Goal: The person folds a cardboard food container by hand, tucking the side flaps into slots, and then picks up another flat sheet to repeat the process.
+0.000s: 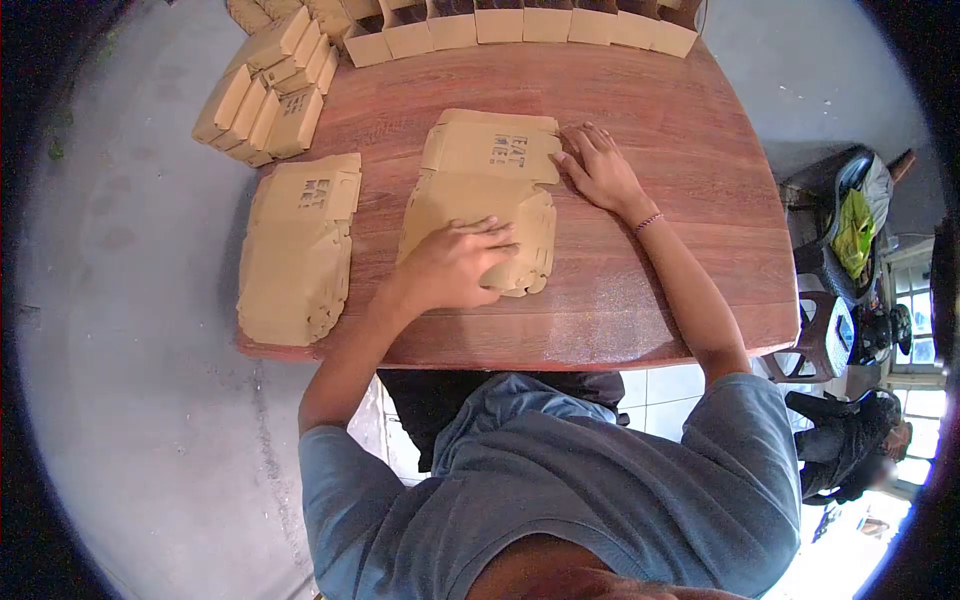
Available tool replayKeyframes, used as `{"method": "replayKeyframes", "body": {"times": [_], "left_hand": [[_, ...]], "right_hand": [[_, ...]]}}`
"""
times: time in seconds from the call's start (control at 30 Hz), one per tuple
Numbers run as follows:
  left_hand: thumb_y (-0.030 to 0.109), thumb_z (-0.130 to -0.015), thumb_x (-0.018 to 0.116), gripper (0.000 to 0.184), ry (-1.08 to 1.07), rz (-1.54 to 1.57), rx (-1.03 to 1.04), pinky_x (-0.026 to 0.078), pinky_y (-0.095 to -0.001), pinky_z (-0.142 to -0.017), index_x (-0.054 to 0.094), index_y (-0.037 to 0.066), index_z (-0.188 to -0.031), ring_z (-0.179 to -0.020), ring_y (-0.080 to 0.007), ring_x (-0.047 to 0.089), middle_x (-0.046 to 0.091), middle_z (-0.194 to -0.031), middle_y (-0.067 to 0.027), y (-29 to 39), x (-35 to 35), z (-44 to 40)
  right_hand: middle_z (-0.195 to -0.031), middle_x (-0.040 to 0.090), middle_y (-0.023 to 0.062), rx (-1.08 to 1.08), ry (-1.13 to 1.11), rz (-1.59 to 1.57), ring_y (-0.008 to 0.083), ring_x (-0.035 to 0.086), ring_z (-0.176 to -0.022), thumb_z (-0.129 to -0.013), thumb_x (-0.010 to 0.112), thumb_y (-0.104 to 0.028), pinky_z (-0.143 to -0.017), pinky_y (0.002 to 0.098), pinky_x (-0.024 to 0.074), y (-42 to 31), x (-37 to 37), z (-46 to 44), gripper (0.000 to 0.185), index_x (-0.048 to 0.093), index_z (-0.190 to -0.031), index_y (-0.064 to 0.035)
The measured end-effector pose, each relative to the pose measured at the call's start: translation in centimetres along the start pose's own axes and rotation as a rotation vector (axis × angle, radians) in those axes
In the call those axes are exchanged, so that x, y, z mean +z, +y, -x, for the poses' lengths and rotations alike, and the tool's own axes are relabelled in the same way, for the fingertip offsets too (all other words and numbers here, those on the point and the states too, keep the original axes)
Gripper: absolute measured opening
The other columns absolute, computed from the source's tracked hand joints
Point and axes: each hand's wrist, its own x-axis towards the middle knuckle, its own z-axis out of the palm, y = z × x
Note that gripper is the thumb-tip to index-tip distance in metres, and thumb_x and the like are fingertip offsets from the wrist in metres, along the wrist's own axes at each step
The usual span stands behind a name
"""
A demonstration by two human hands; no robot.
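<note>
A flat, unfolded cardboard box (470, 200) printed "EAT ME!" lies on the wooden table in front of me. My left hand (462, 262) rests on its near panel, fingers stretched out and slightly bent. Just beyond the far right corner of the cardboard, my right hand (603, 172) lies on the tabletop with its fingers apart, the thumb close to the box's edge. To the left is a pile of similar flat cardboard boxes (295, 255), the top one also printed "EAT ME!".
Folded boxes (265, 110) are stacked at the table's far left corner. Along the far edge runs a row of open-topped boxes (500, 25). A plastic stool (825, 335) stands right of the wooden table (680, 270); beyond it a person (850, 445) is seated.
</note>
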Motion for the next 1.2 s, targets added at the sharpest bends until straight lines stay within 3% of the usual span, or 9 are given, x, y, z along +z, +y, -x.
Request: {"method": "replayKeyframes", "body": {"times": [0.23, 0.47, 0.67, 0.73, 0.93, 1.1, 1.2], "left_hand": [[0.042, -0.081, 0.071, 0.063, 0.061, -0.188, 0.114, 0.041, -0.0521, -0.104, 0.056, 0.01, -0.133, -0.131, -0.0298, 0.049, 0.052, -0.143, -0.011, -0.4, 1.7, 0.8], [0.035, -0.09, 0.061, 0.05, 0.045, -0.256, 0.113, 0.041, -0.054, -0.103, 0.058, 0.009, -0.132, -0.13, -0.0315, 0.05, 0.052, -0.142, -0.0119, 0.0, 2.3, 1.0], [0.021, -0.088, 0.059, 0.037, 0.128, -0.22, 0.149, 0.046, -0.046, -0.102, 0.064, 0.005, -0.121, -0.123, -0.0311, 0.058, 0.06, -0.132, -0.0168, -0.6, 3.6, 1.2], [0.013, -0.082, 0.061, 0.033, 0.221, -0.19, 0.144, 0.052, -0.0415, -0.096, 0.067, 0.004, -0.113, -0.111, -0.0285, 0.065, 0.067, -0.119, -0.0167, -0.3, 3.6, 1.1], [0.0, -0.076, 0.061, 0.024, 0.424, -0.14, 0.103, 0.058, -0.0382, -0.083, 0.07, 0.003, -0.097, -0.093, -0.0241, 0.072, 0.073, -0.102, -0.0122, 0.0, 2.0, 1.0], [0.005, -0.076, 0.068, 0.014, 0.338, 0.109, 0.02, 0.058, -0.0354, -0.083, 0.074, 0.004, -0.089, -0.091, -0.0229, 0.072, 0.074, -0.095, -0.0096, -0.1, 0.7, 1.1], [0.017, -0.077, 0.076, 0.016, 0.189, 0.27, -0.113, 0.057, -0.0335, -0.082, 0.076, 0.006, -0.089, -0.089, -0.0232, 0.072, 0.075, -0.091, -0.0084, 0.3, -1.1, 1.1]], "right_hand": [[-0.136, 0.052, 0.0233, -0.035, 0.004, 0.002, 0.0409, 0.041, -0.134, -0.099, 0.046, -0.046, -0.115, 0.0497, 0.0284, 0.3, 0.3, -0.3, 0.056, 0.05, -0.132, -0.0005], [-0.138, 0.051, 0.0244, -0.031, 0.026, 0.041, 0.0406, 0.04, -0.135, -0.099, 0.045, -0.046, -0.115, 0.0491, 0.0279, 0.7, 0.8, -0.1, 0.057, 0.05, -0.132, 0.0003], [-0.138, 0.05, 0.0247, -0.043, 0.022, 0.029, 0.0418, 0.04, -0.134, -0.099, 0.046, -0.045, -0.114, 0.0493, 0.0292, 0.6, 0.7, -0.1, 0.056, 0.051, -0.131, 0.0], [-0.138, 0.05, 0.0243, -0.043, 0.021, 0.021, 0.0415, 0.04, -0.134, -0.099, 0.047, -0.045, -0.114, 0.0494, 0.0291, 0.4, 0.4, -0.2, 0.055, 0.051, -0.132, -0.0005], [-0.138, 0.05, 0.0242, -0.028, 0.016, 0.015, 0.0403, 0.041, -0.134, -0.099, 0.047, -0.045, -0.114, 0.0493, 0.029, 0.1, 0.2, 0.0, 0.054, 0.052, -0.131, -0.0014], [-0.134, 0.053, 0.0245, -0.035, 0.049, 0.061, 0.0407, 0.042, -0.132, -0.098, 0.051, -0.038, -0.113, 0.0491, 0.0306, 0.4, 0.6, -0.1, 0.051, 0.05, -0.132, 0.0005], [-0.139, 0.049, 0.0262, -0.021, 0.001, 0.012, 0.0411, 0.04, -0.135, -0.099, 0.045, -0.045, -0.115, 0.0495, 0.0278, 0.4, 0.5, -0.1, 0.056, 0.051, -0.131, 0.0006]]}}
